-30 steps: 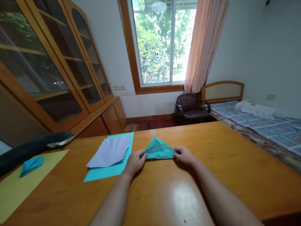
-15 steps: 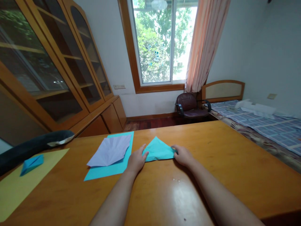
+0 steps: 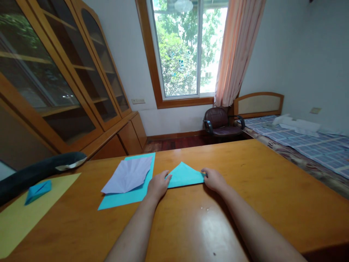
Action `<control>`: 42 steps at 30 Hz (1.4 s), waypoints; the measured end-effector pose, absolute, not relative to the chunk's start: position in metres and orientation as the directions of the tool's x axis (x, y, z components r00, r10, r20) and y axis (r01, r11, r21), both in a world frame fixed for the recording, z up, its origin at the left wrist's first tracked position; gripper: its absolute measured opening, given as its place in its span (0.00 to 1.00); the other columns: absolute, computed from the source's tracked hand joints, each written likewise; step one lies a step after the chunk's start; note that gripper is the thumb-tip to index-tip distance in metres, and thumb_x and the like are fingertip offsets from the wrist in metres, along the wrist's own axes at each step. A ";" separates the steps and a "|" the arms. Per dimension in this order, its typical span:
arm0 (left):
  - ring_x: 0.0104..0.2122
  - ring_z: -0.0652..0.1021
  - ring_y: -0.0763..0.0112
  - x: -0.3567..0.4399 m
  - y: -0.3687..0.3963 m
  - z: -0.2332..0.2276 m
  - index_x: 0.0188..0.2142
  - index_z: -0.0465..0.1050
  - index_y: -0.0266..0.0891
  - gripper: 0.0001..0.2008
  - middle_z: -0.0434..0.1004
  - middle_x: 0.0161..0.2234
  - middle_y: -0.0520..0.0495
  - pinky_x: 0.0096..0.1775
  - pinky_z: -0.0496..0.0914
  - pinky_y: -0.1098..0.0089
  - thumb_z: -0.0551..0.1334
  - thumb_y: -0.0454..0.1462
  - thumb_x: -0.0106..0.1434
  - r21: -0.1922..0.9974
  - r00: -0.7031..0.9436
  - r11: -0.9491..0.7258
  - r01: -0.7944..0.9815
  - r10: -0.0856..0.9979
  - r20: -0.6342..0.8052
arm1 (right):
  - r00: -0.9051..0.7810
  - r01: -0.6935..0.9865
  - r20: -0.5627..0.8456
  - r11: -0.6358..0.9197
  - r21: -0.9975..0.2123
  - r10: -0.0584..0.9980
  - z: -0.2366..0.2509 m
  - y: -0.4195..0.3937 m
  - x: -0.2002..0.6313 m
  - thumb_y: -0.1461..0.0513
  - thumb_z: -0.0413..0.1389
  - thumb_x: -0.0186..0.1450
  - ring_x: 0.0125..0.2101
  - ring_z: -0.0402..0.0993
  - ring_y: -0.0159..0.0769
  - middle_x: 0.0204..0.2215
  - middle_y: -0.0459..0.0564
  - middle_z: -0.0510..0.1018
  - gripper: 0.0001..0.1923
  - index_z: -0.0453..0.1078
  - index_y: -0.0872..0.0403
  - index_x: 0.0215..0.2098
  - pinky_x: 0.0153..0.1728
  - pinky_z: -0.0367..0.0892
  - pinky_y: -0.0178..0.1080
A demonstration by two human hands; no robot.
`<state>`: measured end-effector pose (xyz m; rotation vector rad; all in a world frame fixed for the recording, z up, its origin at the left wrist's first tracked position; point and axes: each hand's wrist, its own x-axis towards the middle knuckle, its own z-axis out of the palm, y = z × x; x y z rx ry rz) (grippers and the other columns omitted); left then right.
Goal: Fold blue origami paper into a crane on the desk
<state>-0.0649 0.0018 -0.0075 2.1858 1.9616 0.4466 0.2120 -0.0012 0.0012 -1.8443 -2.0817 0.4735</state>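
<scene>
A teal paper folded into a flat triangle (image 3: 184, 174) lies on the wooden table (image 3: 259, 189). My left hand (image 3: 158, 184) presses its left corner with the fingertips. My right hand (image 3: 214, 178) holds down its right corner. Both hands rest on the table at the paper's near edge, one at each end.
Left of my hands a pale lilac creased sheet (image 3: 127, 175) lies on a flat teal sheet (image 3: 128, 194). Further left is a yellow sheet (image 3: 24, 214) with a small blue folded piece (image 3: 37, 189), beside a dark plush toy (image 3: 38, 171). A chair (image 3: 220, 125) and a bed (image 3: 308, 142) stand beyond the table.
The teal paper stood puffed up between my hands a second ago; now it is pressed down flat into a triangle. My hands have stayed at its two corners.
</scene>
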 end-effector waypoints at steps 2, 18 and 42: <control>0.50 0.75 0.59 -0.064 0.000 -0.006 0.53 0.70 0.40 0.22 0.76 0.50 0.40 0.48 0.66 0.66 0.48 0.48 0.68 0.297 0.093 -0.120 0.947 0.990 0.103 | -0.114 0.900 0.012 0.108 -0.422 0.993 0.001 -0.002 0.211 0.67 0.49 0.60 0.39 0.75 0.40 0.39 0.55 0.80 0.17 0.73 0.53 0.44 0.34 0.59 0.34; 0.41 0.78 0.62 -0.064 -0.005 0.008 0.39 0.75 0.43 0.19 0.80 0.39 0.43 0.37 0.64 0.70 0.49 0.48 0.68 0.248 0.053 -0.062 0.967 0.998 0.040 | -0.023 0.918 -0.012 0.016 -0.396 1.000 -0.002 0.003 0.217 0.65 0.49 0.61 0.38 0.75 0.42 0.39 0.56 0.81 0.15 0.76 0.52 0.40 0.33 0.60 0.36; 0.37 0.79 0.59 -0.042 -0.007 -0.001 0.36 0.73 0.39 0.23 0.79 0.37 0.40 0.35 0.66 0.65 0.42 0.46 0.69 0.095 0.018 -0.027 0.995 0.996 0.092 | -0.583 0.717 0.282 0.646 -0.262 0.762 -0.004 -0.038 0.148 0.61 0.50 0.66 0.54 0.63 0.46 0.55 0.57 0.69 0.15 0.69 0.55 0.49 0.55 0.57 0.46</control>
